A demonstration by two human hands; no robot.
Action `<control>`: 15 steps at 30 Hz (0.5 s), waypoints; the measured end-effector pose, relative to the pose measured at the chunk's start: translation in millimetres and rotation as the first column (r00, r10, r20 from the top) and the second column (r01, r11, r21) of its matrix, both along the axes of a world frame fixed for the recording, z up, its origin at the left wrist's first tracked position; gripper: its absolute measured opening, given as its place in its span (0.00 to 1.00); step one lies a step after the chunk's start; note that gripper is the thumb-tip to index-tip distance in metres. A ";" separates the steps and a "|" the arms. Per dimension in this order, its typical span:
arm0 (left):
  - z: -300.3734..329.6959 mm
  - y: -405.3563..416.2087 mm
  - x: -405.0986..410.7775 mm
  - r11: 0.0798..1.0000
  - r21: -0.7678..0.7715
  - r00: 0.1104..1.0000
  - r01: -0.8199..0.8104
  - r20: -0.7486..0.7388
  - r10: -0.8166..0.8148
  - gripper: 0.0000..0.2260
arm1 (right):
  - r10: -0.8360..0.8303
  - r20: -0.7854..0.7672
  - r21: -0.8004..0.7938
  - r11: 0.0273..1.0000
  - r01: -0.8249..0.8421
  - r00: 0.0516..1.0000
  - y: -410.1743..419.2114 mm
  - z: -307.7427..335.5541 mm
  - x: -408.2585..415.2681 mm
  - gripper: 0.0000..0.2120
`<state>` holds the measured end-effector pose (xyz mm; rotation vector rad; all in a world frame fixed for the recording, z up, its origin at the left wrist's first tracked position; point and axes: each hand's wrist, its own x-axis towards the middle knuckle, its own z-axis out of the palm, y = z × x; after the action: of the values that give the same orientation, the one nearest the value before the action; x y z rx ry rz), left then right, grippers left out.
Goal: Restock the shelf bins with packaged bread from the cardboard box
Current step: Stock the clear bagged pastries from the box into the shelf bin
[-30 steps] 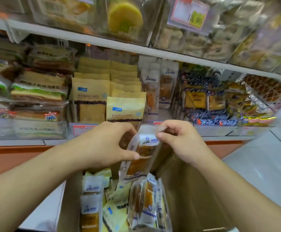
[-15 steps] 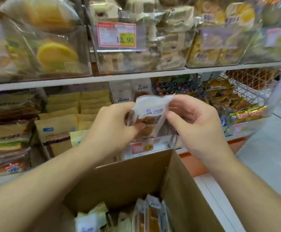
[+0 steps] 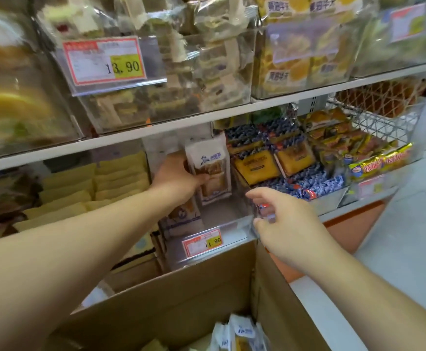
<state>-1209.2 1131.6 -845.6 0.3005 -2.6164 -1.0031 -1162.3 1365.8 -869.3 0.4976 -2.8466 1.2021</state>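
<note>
My left hand [image 3: 179, 178] grips a white-topped bread packet [image 3: 210, 171] and holds it upright inside the clear shelf bin [image 3: 242, 225] on the lower shelf. Another packet of the same kind [image 3: 184, 216] stands in that bin below my wrist. My right hand [image 3: 280, 224] hovers at the bin's right front corner, fingers loosely curved, holding nothing. The cardboard box [image 3: 181, 295] stands open below the shelf, with more white bread packets [image 3: 242, 335] showing at its bottom.
Yellow packets [image 3: 85, 188] fill the bin to the left. Blueberry-print packets [image 3: 282, 160] and a wire basket [image 3: 374, 122] of snacks sit to the right. Clear bins [image 3: 156, 72] of cakes line the upper shelf. A red price tag [image 3: 203, 241] hangs on the bin's front.
My left hand has carried the packet from above the box forward into the shelf bin. My right hand has let go of it and dropped to the bin's corner.
</note>
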 end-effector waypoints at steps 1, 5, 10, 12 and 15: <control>-1.2 0.6 -4.2 1.000 -0.021 1.000 0.001 0.002 -0.001 0.25 | 0.016 0.011 0.031 0.999 -0.017 1.000 -1.0 -1.7 -0.5 0.26; -6.5 -2.1 -17.6 0.988 -0.156 1.000 0.024 0.009 -0.023 0.26 | 0.033 0.021 0.097 0.995 -0.035 0.999 -5.3 -6.5 -0.7 0.28; 0.1 -1.6 -29.9 0.983 -0.184 1.000 0.008 0.026 -0.004 0.25 | 0.013 0.010 0.101 0.995 -0.014 1.000 -6.3 -7.0 -1.9 0.26; 2.7 -4.0 -37.1 0.989 -0.150 0.998 -0.001 0.065 0.011 0.26 | 0.006 0.018 0.101 0.995 -0.008 1.000 -5.7 -7.4 -2.0 0.26; 1.8 -6.3 -43.3 0.991 -0.136 0.995 -0.001 0.094 0.014 0.25 | 0.001 0.012 0.101 0.995 -0.002 1.000 -5.3 -8.7 0.0 0.26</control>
<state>-1252.5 1125.3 -843.8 0.3323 -2.7506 -0.8221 -1162.3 1360.5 -878.0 0.4972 -2.9296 1.0687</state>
